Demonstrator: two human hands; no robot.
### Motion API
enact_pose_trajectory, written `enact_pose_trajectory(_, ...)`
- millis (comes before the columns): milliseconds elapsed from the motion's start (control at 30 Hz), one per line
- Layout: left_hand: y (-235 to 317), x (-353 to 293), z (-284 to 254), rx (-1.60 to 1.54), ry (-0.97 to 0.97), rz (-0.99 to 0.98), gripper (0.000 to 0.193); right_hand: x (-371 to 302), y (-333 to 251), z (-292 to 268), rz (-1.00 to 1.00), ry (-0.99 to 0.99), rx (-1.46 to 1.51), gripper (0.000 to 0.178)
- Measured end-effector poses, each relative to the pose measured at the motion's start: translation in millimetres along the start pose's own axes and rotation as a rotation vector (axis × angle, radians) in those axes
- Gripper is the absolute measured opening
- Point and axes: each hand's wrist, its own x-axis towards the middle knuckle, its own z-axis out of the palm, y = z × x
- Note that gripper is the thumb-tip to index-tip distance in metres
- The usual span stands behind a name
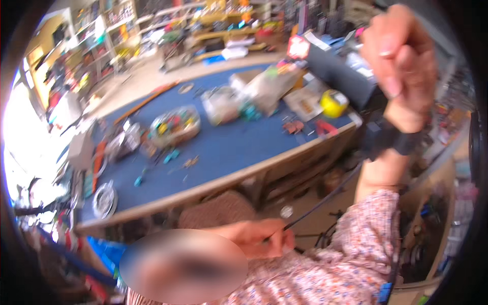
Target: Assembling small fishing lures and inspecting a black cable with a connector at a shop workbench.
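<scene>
My right hand [404, 61] is raised at the upper right, its fingers curled in and nothing seen between them. Around that wrist sits a black strapped device [384, 137], above a patterned sleeve [371, 218]. A thin dark cable [325, 199] runs from near the device down to my left hand [267, 239], at the lower middle. The fingers of that hand are closed on the cable. A blurred oval patch hides the area to its left. The picture is smeared by motion.
Beyond my hands stands a blue-topped workbench [223, 155] with a wooden edge. On it are a clear tub of colourful parts [175, 127], a yellow tape roll [334, 103], red-handled pliers [325, 128] and a clear spool [104, 200]. A brown stool seat [218, 210] is below. Crowded shelves line the back.
</scene>
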Motion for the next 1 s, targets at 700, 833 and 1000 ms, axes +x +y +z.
enact_pose_trajectory(700, 10, 6, -23, -0.512, 0.465, 0.331, 0.014, -51, 44, 123, 0.147, -0.974, -0.251, 0.045)
enact_pose_trajectory(833, 11, 25, -37, -0.530, 0.541, 0.287, 0.011, -56, 73, 135, 0.289, -1.272, -0.180, 0.048)
enact_pose_trajectory(1000, -16, 19, -35, -0.528, 0.536, 0.306, 0.009, -71, 80, 108, 0.472, -1.232, 0.523, 0.032)
